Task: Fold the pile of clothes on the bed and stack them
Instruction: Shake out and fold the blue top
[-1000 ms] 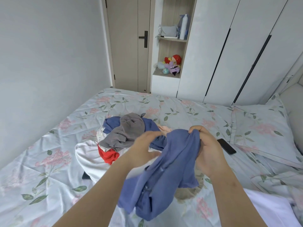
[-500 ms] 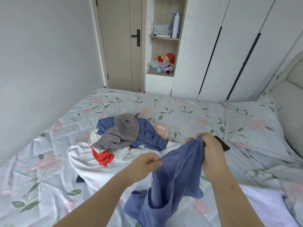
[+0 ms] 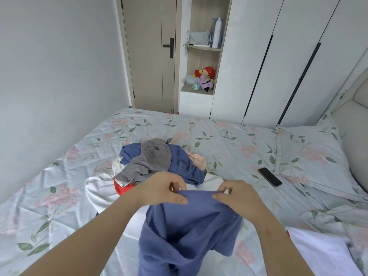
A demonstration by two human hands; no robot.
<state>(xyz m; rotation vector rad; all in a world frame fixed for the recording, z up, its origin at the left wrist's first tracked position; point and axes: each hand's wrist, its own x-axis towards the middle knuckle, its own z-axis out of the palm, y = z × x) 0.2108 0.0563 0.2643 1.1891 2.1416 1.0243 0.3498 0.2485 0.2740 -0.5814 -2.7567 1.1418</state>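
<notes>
Pinched by its top edge in left hand and right hand: garment, hanging below both, blue, creased, bunched; just before pile.

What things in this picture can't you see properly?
The blue garment: head view, bottom cut off by the lower edge.
The pile of clothes: lower pieces buried under the grey and blue ones; the left hand hides its near edge.
The shelf bottle: label too small to read.
</notes>
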